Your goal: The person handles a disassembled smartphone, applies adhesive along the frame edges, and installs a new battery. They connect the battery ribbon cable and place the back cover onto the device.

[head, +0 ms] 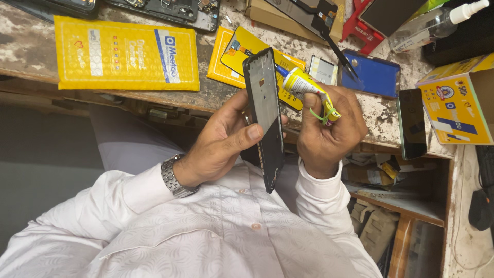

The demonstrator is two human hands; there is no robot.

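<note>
My left hand (224,139) grips a black phone frame (265,116), holding it edge-on and nearly upright over my lap. My right hand (329,131) is closed around a yellow and white glue tube (303,85) with a green band near its tail. The tube's blue nozzle touches the upper right edge of the frame. A metal watch (172,177) sits on my left wrist, and I wear a white shirt.
A worn workbench (31,46) carries a yellow padded envelope (123,54), a blue phone back cover (375,77), a black phone (411,123), a yellow box (458,105), a clear spray bottle (437,23) and opened phone parts (164,10). A shelf with clutter (381,175) lies below right.
</note>
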